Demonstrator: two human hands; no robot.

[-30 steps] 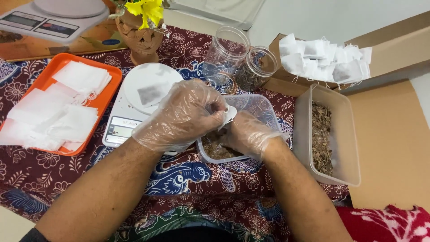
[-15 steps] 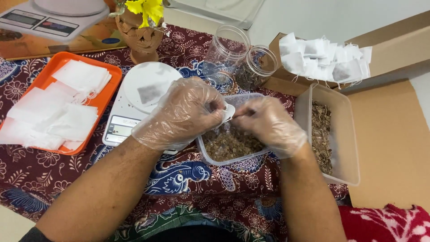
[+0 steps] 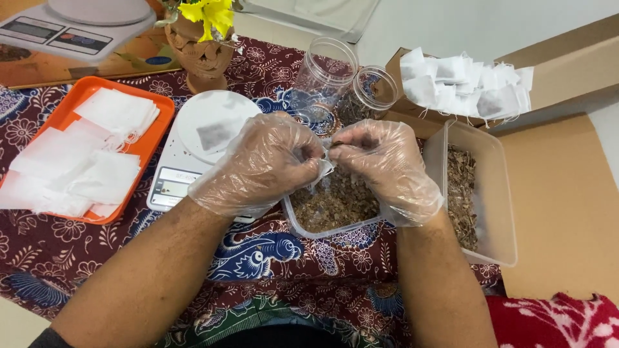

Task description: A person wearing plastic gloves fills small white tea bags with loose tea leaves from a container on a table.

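Head view, gloved left hand pinching small white paper sachet, right hand pinching dried herb bits over clear plastic tub.

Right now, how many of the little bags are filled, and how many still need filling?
Done: a heap of filled bags in the cardboard box, one on the scale. In hand: left hand holds a bag open, right hand pinches herbs. Left: empty bags fill the orange tray.

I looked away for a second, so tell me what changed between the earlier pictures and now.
The right hand rose out of the tub of dried bits and moved up to the small white bag, a pinch at its fingertips. The left hand kept pinching the bag in the same spot. The scale, orange tray, jars and side tub stayed put.
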